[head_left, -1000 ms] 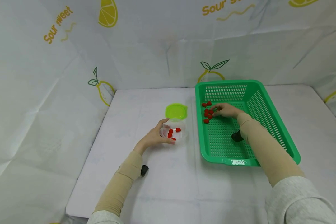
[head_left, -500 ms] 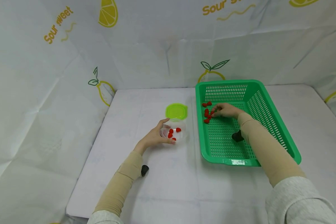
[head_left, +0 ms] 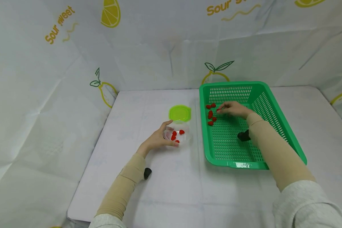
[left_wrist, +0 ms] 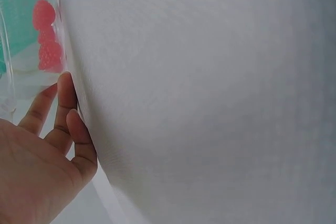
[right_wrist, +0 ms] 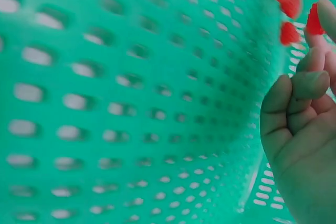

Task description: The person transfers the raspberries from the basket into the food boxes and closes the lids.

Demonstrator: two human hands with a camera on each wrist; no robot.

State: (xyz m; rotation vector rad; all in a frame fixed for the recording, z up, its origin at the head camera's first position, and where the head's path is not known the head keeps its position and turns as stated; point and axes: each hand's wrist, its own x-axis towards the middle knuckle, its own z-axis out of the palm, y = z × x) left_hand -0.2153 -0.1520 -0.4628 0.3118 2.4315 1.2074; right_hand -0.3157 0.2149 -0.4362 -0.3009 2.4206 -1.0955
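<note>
Bright even light, soft faint shadows, head view sharp, wrist views blurred up close

perforated plastic basket (head_left: 273, 125), clear plastic tub (head_left: 185, 136)

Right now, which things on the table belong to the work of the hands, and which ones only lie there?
In use:
- right hand pinching a red berry
- loose red berries in the green basket
- left hand holding the clear tub

Lying about:
- green lid
- white tablecloth
</note>
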